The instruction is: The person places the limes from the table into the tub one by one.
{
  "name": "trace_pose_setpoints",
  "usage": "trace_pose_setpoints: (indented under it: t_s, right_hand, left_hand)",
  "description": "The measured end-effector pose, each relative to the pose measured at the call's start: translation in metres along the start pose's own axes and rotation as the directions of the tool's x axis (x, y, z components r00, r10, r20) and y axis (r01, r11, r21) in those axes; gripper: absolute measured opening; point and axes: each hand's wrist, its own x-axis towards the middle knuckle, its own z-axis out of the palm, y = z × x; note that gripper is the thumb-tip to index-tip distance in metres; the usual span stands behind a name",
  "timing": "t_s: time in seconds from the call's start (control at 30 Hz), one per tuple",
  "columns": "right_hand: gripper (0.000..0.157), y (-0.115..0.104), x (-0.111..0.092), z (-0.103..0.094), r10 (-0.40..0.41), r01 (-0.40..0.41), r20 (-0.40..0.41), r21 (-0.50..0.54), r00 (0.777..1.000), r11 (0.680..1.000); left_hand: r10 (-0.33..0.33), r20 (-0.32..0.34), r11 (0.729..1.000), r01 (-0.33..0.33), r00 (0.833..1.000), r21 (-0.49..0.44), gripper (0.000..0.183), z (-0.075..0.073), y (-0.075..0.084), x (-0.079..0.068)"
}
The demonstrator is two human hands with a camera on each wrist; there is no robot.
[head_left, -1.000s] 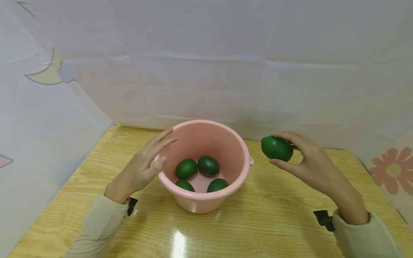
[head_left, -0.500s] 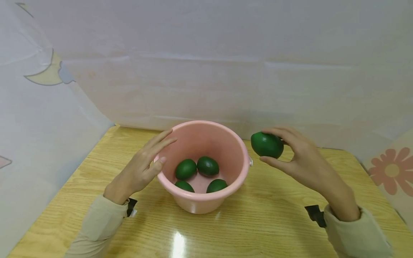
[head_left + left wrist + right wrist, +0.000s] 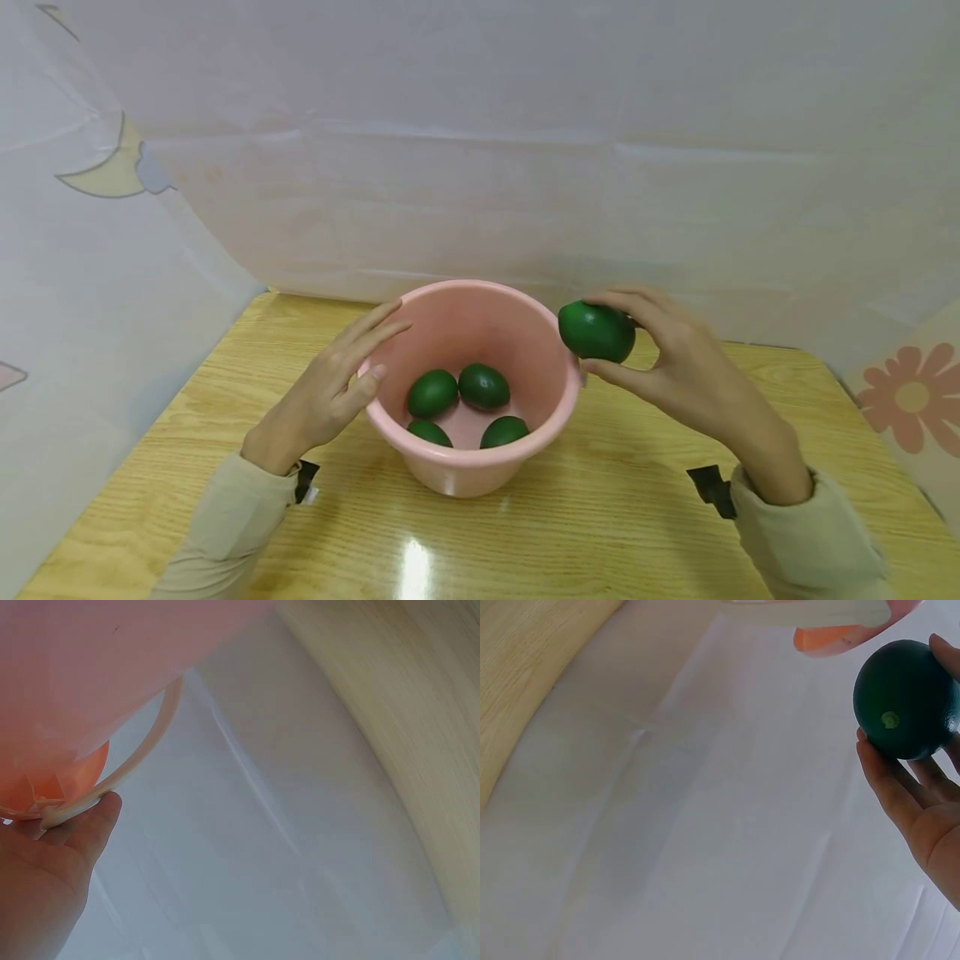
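My right hand (image 3: 675, 367) pinches a glossy dark green avocado (image 3: 596, 332) between thumb and fingers. The fruit is up at the right rim of a pink bucket (image 3: 465, 477), overlapping that rim in the head view. A pale stem mark shows on the avocado (image 3: 904, 701) in the right wrist view. On the bucket's left rim rests my left hand (image 3: 322, 396), its fingers extended over the edge. The left wrist view shows this hand (image 3: 45, 877) beside the bucket's curved handle (image 3: 154, 735). Several more avocados (image 3: 483, 387) lie on the bucket's bottom, the front ones partly hidden by the near rim.
The bucket stands on a light wooden table (image 3: 600, 533). A pale cloth (image 3: 480, 167) hangs behind the table and at both sides, with a moon print (image 3: 112, 171) on the left and a flower print (image 3: 911, 398) on the right.
My right hand has moved left and slightly up with the avocado, from beside the bucket to its right rim. The left hand and the bucket have stayed put.
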Motion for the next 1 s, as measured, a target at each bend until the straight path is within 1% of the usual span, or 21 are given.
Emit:
trace_pose_setpoints:
  t_s: [0.23, 0.47, 0.83, 1.0]
  right_hand:
    - [0.071, -0.007, 0.009, 0.006, -0.047, 0.047, 0.004, 0.042, 0.999, 0.998]
    - [0.068, -0.013, 0.017, 0.013, -0.085, 0.083, 0.025, 0.064, 0.996, 0.994]
    - [0.060, -0.022, 0.026, 0.027, -0.062, 0.051, 0.100, 0.114, 0.993, 0.992]
    - [0.059, -0.025, 0.031, 0.035, -0.049, 0.026, 0.161, 0.139, 0.986, 0.990]
  left_hand:
    - [0.016, 0.004, 1.000, -0.016, 1.000, -0.001, 0.051, -0.001, 0.000, 0.000]
    - [0.006, -0.002, 1.000, -0.006, 1.000, -0.001, 0.051, 0.000, 0.000, 0.000]
    - [-0.002, -0.005, 1.000, 0.002, 1.000, -0.001, 0.052, 0.000, 0.001, 0.001]
    - [0.002, 0.000, 1.000, -0.002, 1.000, 0.000, 0.051, 0.000, 0.000, 0.000]
